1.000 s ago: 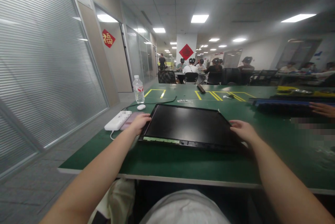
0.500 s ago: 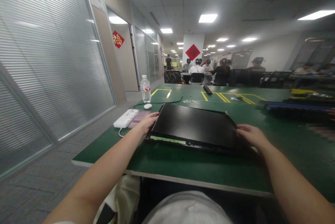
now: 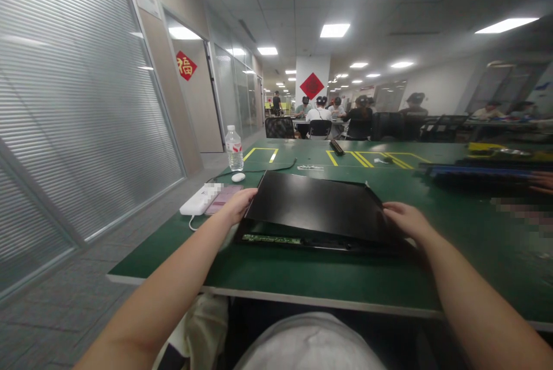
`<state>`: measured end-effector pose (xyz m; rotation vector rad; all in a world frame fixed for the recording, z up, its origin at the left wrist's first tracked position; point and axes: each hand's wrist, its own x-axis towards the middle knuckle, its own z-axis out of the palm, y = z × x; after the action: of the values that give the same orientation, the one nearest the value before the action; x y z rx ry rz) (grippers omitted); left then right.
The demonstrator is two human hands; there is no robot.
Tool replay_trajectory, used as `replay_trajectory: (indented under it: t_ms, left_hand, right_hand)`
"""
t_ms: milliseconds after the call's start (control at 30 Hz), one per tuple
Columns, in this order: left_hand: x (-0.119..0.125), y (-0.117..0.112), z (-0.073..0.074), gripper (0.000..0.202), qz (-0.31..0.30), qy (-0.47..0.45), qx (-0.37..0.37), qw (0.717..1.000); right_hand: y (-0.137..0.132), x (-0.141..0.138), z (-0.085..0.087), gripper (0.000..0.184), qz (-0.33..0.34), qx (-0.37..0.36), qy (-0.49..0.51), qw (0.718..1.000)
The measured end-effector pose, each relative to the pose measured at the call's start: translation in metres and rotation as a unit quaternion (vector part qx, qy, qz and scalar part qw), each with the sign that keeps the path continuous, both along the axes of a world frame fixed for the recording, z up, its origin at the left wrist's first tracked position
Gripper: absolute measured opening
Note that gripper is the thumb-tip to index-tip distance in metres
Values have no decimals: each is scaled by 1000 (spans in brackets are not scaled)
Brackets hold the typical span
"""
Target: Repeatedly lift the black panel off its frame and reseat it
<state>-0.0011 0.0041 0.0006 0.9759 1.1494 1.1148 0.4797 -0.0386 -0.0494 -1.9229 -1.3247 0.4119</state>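
Note:
A flat black display panel point(image 3: 315, 203) lies tilted over a black frame point(image 3: 332, 245) on the green table. Along the frame's near side, a strip of green circuit board point(image 3: 271, 239) shows below the panel's near edge, with a dark gap between. My left hand point(image 3: 242, 204) grips the panel's left edge, its fingertips partly hidden behind that edge. At the opposite edge, my right hand point(image 3: 405, 220) has its fingers closed on the panel's side. Whether the right fingers also touch the frame, I cannot tell.
Left of the panel are a white power bank point(image 3: 201, 200) with a cable, a pinkish phone point(image 3: 224, 196), a small white case point(image 3: 238, 177) and a water bottle point(image 3: 234, 150). Dark blue-black parts point(image 3: 466, 177) lie at right, near another person's hand point(image 3: 542, 181). People sit beyond.
The panel's near edge has lifted away from the frame, widening the gap and baring more of the circuit board. Both hands keep their hold. The camera view has shifted slightly.

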Motion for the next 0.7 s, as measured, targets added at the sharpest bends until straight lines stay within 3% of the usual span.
replay_trajectory:
  t_ms: [200,467,567,700]
  left_hand:
    - [-6,-2,-1,38,-39,4,12,999]
    - [-8,-1,-2,45,-65,-7,49,997]
    - [-8,-4,1,54,-74,4,86,994]
    - [-8,-7,6,63,-60,21,165,984]
  right_hand:
    - [4,4,-5,36,-1,0,16,1000]
    - [7,4,-8,42,-8,15,32,999]
    - [4,1,-4,45,-32,20,74,997]
    - [-1,-2,0,36,-38,-1,166,985]
